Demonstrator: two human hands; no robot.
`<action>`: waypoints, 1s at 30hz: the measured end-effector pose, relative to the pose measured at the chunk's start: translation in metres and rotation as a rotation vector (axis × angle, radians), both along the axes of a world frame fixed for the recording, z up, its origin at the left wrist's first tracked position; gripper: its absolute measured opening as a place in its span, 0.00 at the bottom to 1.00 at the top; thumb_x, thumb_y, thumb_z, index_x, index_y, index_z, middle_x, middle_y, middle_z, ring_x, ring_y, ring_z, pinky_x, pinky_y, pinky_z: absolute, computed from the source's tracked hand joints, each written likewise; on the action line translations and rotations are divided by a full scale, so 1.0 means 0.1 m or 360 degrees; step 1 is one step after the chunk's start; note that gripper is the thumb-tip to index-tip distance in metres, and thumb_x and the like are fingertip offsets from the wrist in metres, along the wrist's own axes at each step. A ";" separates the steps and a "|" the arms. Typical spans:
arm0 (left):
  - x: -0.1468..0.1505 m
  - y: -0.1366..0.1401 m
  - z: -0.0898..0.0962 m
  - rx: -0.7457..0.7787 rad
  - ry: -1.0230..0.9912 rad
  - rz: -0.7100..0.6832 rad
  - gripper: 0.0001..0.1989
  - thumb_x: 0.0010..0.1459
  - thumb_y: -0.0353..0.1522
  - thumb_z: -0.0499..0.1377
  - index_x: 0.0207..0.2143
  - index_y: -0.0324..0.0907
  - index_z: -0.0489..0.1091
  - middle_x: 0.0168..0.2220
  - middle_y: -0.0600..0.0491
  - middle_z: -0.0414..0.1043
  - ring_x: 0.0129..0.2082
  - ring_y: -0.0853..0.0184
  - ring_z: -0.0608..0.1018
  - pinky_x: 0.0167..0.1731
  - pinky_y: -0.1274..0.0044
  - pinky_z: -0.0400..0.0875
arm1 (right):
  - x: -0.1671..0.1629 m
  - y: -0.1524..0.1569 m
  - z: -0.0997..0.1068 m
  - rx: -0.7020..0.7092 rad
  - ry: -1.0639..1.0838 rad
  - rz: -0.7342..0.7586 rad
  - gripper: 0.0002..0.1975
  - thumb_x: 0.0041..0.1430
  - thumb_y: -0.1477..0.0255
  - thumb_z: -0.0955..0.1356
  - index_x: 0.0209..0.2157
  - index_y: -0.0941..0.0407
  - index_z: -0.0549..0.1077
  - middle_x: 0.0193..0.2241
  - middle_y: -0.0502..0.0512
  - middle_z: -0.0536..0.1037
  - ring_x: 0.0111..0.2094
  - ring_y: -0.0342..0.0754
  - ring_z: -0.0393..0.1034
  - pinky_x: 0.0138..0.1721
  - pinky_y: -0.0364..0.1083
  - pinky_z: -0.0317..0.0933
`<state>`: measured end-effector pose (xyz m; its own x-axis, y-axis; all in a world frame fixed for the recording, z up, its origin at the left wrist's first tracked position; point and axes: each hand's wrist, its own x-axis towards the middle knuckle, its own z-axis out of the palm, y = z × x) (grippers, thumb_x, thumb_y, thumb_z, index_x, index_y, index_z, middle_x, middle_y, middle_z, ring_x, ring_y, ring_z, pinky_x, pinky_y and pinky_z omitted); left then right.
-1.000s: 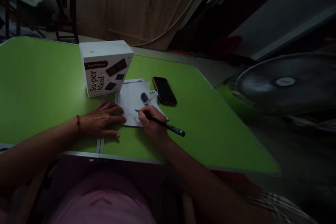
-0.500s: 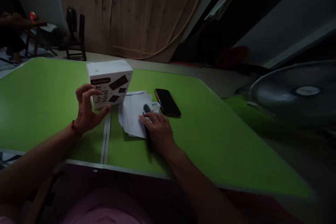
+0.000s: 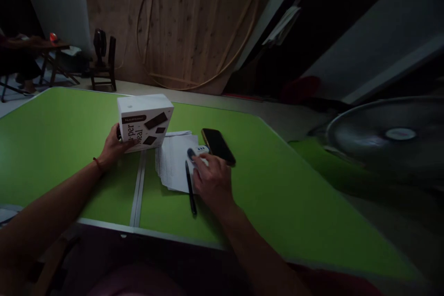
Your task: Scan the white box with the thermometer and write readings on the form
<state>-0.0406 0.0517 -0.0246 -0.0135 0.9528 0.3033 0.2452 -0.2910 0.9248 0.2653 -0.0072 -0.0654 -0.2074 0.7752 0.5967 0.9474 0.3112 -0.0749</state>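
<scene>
A white box (image 3: 156,120) printed with dark bars and the words "Super Meal" stands upright on the green table. My left hand (image 3: 116,148) is closed around its lower left edge, thumb across the front and fingers behind. My right hand (image 3: 213,178) curls over a white handheld device (image 3: 202,149) with a dark oval end and small blue buttons, its fingertips closed at the near side, which they partly hide. Beneath the device lies a stack of white papers (image 3: 173,162). A black pen (image 3: 190,188) rests across the papers' right edge, left of my right hand and apart from it.
A dark smartphone (image 3: 218,146) lies just beyond my right hand. The green table (image 3: 277,203) has a metal seam left of the papers. A large fan (image 3: 391,134) stands at the right. Behind are a wooden chair (image 3: 103,62) and a seated person at the far left.
My left hand has closed from a loose spread onto the box's edge. My right hand has left the pen on the table and moved its fingers onto the white device. The view has tilted up.
</scene>
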 end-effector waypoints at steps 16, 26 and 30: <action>0.25 -0.35 0.15 -0.0230 -0.0073 -0.0512 0.28 0.53 0.48 0.68 0.45 0.37 0.67 0.46 0.40 0.78 0.39 0.55 0.83 0.38 0.59 0.83 | 0.16 0.18 -0.04 -0.0582 0.0214 -0.0460 0.26 0.62 0.60 0.64 0.53 0.65 0.72 0.42 0.74 0.77 0.41 0.64 0.73 0.37 0.56 0.64; 0.32 -0.35 0.05 -0.0283 0.0069 -0.0634 0.31 0.57 0.49 0.64 0.53 0.36 0.63 0.53 0.35 0.73 0.52 0.49 0.79 0.44 0.57 0.81 | -0.05 -0.22 0.70 -0.0234 0.1644 0.0119 0.25 0.54 0.57 0.69 0.51 0.55 0.73 0.45 0.63 0.78 0.41 0.57 0.74 0.35 0.52 0.69; 0.34 -0.36 0.07 -0.0302 0.0045 -0.0645 0.32 0.58 0.52 0.63 0.52 0.37 0.63 0.53 0.37 0.73 0.49 0.50 0.80 0.44 0.57 0.80 | -0.41 -0.47 1.02 -0.0550 0.2266 0.0525 0.13 0.52 0.62 0.69 0.39 0.53 0.75 0.31 0.54 0.75 0.28 0.47 0.68 0.25 0.46 0.62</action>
<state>-0.0068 0.0155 -0.0180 0.3780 0.9183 0.1174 0.1726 -0.1945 0.9656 0.2242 -0.0541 0.0362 0.1845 0.9514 0.2464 -0.0864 0.2654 -0.9603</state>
